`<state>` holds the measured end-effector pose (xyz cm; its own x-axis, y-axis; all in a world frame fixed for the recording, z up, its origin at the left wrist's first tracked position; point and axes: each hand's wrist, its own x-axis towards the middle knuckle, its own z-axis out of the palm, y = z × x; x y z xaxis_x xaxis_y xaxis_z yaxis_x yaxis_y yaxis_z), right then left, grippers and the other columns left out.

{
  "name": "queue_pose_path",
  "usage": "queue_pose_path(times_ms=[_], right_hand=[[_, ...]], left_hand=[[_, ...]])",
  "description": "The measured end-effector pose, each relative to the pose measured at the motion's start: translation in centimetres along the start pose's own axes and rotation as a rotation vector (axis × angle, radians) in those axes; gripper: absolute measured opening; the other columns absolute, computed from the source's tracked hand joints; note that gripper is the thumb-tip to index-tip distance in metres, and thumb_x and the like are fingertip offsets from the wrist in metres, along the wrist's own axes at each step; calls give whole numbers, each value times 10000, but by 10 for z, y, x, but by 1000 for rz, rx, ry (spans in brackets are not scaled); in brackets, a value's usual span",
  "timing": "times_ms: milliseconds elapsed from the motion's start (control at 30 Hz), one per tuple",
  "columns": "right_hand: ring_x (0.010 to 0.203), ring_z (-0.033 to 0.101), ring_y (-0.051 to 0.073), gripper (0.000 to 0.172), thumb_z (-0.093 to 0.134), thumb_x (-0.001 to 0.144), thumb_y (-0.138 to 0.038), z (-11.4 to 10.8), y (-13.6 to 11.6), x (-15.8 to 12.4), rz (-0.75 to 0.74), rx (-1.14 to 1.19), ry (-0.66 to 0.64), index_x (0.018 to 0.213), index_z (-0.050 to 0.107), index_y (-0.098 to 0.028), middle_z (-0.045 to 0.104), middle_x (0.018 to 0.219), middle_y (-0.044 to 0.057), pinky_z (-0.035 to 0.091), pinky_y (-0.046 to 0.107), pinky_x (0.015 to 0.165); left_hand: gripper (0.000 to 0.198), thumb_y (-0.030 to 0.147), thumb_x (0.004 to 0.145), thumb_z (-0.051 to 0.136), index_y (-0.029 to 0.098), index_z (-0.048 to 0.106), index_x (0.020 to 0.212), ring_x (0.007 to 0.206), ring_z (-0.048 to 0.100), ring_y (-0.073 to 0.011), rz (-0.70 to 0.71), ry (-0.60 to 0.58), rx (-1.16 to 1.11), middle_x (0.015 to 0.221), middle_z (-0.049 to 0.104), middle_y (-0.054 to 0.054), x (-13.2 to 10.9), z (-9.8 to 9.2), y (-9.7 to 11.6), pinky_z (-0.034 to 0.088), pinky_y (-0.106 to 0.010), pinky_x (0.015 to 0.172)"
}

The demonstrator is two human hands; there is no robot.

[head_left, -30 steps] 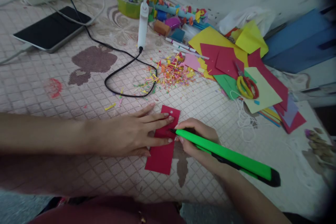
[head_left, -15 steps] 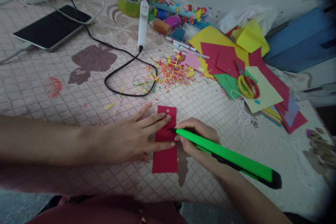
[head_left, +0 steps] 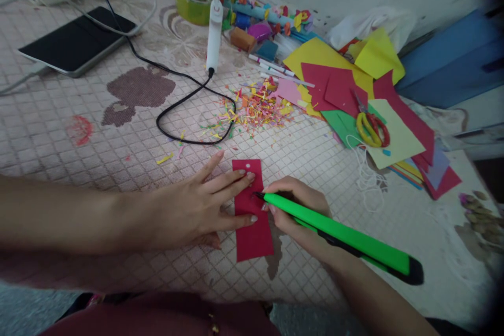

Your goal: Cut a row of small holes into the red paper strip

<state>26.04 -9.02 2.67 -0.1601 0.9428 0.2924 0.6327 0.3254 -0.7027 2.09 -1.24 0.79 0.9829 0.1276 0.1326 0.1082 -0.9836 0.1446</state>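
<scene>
A narrow red paper strip (head_left: 255, 239) with a small hole near its far end lies on the cloth in front of me. My left hand (head_left: 208, 202) rests flat across it, fingers spread and their tips pressing on the paper. From the other side, my right hand (head_left: 301, 207) grips a thick green pen (head_left: 342, 228) with a black end. The pen's dark tip touches the strip between my left fingers, or hovers just over it; I cannot tell which. A small dark mark shows by the tip.
Paper scraps (head_left: 262, 107), a white glue gun (head_left: 214, 37) and its black cord lie beyond my hands. To the right are coloured paper sheets (head_left: 401, 139), scissors (head_left: 372, 128) and white string (head_left: 368, 173). A tablet (head_left: 79, 39) sits at the far left, near green tape (head_left: 191, 8).
The red strip has turned slightly under my left hand: its far end shifted left and its near end right. My left fingertips moved a little left. The pen stays almost in place.
</scene>
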Motion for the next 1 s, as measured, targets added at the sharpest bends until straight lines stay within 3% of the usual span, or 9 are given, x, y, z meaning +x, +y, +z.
queue_pose_path(times_ms=[233,367,533,833,1000], right_hand=[[678,712,125,205,594,824,-87,-1,-2,1,4,-8,-14,952,668,-229,754,808,-12,555,226,612],[699,712,128,224,595,813,-77,-1,-2,1,6,11,-11,957,669,-232,757,828,-8,563,229,631],[686,707,128,242,582,810,-64,-1,-1,0,29,24,-14,954,663,-241,751,816,-19,561,228,626],[674,712,129,242,576,797,-64,-1,-3,1,-6,-20,5,945,662,-234,758,820,-12,566,228,620],[682,718,142,265,578,792,-66,0,0,-2,25,4,1,964,667,-248,761,840,-13,579,250,638]], left_hand=[[704,629,809,798,420,562,1438,1440,494,-372,-7,1,40,1543,533,-157,0,-1,0,338,-744,1149],[722,513,876,784,363,487,1516,1445,498,-345,71,36,-3,1499,562,-198,1,-5,-10,292,-711,1191],[716,497,871,793,382,491,1510,1541,355,-330,73,1,-65,1658,372,-150,1,-3,-19,237,-653,1244],[766,630,827,782,375,512,1497,1493,423,-385,0,-2,7,1618,434,-172,1,-2,-4,295,-715,1185],[787,699,801,763,420,509,1491,1459,459,-379,-51,8,41,1598,471,-127,2,1,1,251,-744,1190]])
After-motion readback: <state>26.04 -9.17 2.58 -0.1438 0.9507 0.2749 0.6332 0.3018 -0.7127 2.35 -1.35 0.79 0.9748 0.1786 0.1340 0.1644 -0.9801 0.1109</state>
